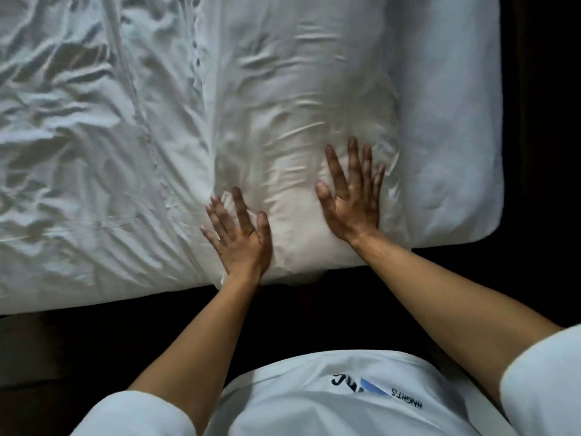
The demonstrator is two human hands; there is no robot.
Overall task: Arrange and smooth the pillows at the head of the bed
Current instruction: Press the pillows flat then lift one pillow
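A white pillow (301,99) lies lengthwise on the bed, running from the near edge toward the top of the view, its cover creased. My left hand (240,237) rests flat on its near left side, fingers spread, holding nothing. Flat on the pillow's near right part lies my right hand (352,196), palm down with fingers apart. Both hands press on the fabric close to the bed's near edge.
A wrinkled white duvet (78,146) covers the bed to the left of the pillow. Bare white sheet (449,136) shows to the right, ending at the mattress's rounded corner. Dark floor (540,152) lies beyond the right and near edges.
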